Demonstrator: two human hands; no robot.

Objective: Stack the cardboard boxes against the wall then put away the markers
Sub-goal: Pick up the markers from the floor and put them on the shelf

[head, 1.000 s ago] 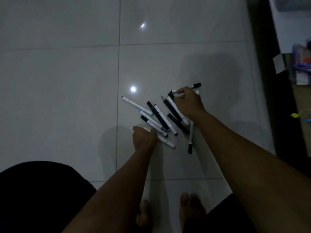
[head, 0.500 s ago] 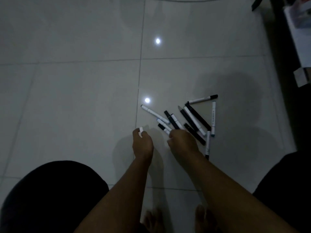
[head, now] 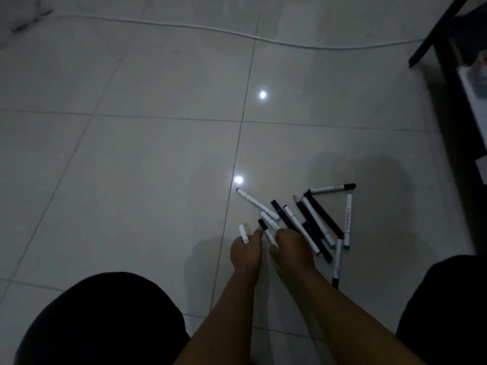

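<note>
Several black and white markers (head: 313, 219) lie scattered on the pale tiled floor (head: 131, 167) in dim light. My left hand (head: 246, 252) is closed around a white marker (head: 243, 233) whose end sticks up past the fingers. Beside it, my right hand (head: 293, 248) pinches a black-capped marker (head: 267, 231) at the near edge of the pile. One marker (head: 257, 204) lies apart on the left, and another (head: 332, 189) at the far side of the pile. No cardboard boxes are in view.
A white cable (head: 210, 29) runs across the floor at the back. Dark furniture (head: 448, 88) stands along the right edge. My knees in dark cloth (head: 100, 320) fill the lower corners.
My right hand came back from the far markers to the near edge of the pile and took hold of one. My left hand lifted a white marker. The camera tilted up.
</note>
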